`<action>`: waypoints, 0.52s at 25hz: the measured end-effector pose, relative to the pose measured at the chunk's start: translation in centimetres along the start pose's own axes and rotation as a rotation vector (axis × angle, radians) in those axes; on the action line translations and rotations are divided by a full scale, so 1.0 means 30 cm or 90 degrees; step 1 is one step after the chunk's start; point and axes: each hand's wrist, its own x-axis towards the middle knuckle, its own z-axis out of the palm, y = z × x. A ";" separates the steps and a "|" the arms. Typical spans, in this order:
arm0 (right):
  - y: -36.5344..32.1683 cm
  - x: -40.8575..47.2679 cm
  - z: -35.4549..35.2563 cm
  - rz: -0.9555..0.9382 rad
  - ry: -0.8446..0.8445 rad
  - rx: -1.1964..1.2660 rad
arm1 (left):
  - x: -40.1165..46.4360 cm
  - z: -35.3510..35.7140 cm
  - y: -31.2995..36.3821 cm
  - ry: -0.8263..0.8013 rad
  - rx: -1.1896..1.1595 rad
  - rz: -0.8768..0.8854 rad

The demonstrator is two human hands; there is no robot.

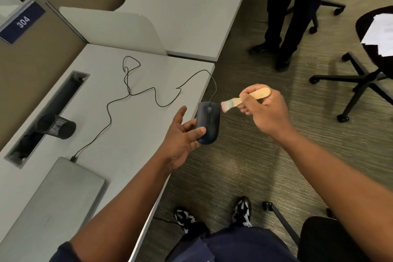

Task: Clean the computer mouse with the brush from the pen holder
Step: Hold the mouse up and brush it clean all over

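The left hand [182, 134] grips a black wired computer mouse [208, 122] just past the desk [131, 134] edge, over the carpet. The right hand [265, 108] is closed around a wooden-handled brush [244, 99], bristles touching the mouse's right front edge. The mesh pen holder [56, 126] lies tipped on the desk beside a closed laptop [55, 204].

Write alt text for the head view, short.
A person's left hand holds a black wired mouse past the desk edge while the right hand touches a wooden-handled brush to its front right side. A mesh pen holder and closed laptop sit on the desk.
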 end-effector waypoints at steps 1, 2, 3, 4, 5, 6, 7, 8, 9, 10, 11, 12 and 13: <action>-0.002 -0.002 -0.003 -0.015 -0.003 0.028 | 0.001 -0.003 -0.001 -0.002 -0.010 -0.003; -0.005 -0.003 0.000 -0.034 -0.022 0.058 | 0.003 -0.006 0.000 -0.005 -0.016 -0.005; -0.008 -0.003 0.007 -0.046 -0.052 0.079 | 0.006 -0.006 0.002 -0.011 -0.017 -0.005; -0.009 -0.002 0.014 -0.042 -0.076 0.086 | 0.009 -0.006 0.003 -0.017 -0.015 -0.005; -0.007 -0.002 0.020 -0.027 -0.081 0.078 | 0.012 -0.005 0.005 -0.022 -0.012 -0.004; -0.003 -0.001 0.023 -0.014 -0.066 0.051 | 0.014 -0.006 0.005 -0.022 -0.012 -0.004; 0.003 0.001 0.021 -0.015 -0.038 0.008 | 0.016 -0.008 0.004 -0.020 -0.015 -0.004; 0.010 0.001 0.017 -0.029 -0.009 -0.042 | 0.018 -0.012 0.003 -0.016 -0.023 -0.005; 0.018 -0.004 0.012 -0.057 0.014 -0.074 | 0.020 -0.014 0.002 -0.011 -0.032 -0.006; 0.021 -0.011 0.009 -0.096 0.027 -0.082 | 0.022 -0.013 0.000 -0.007 -0.043 -0.008; 0.019 -0.021 0.011 -0.141 0.019 -0.077 | 0.024 -0.011 0.000 -0.003 -0.056 -0.011; 0.013 -0.032 0.016 -0.184 -0.009 -0.079 | 0.026 -0.008 0.002 0.001 -0.072 -0.013; 0.009 -0.043 0.025 -0.219 -0.049 -0.095 | 0.027 -0.004 0.005 0.006 -0.089 -0.015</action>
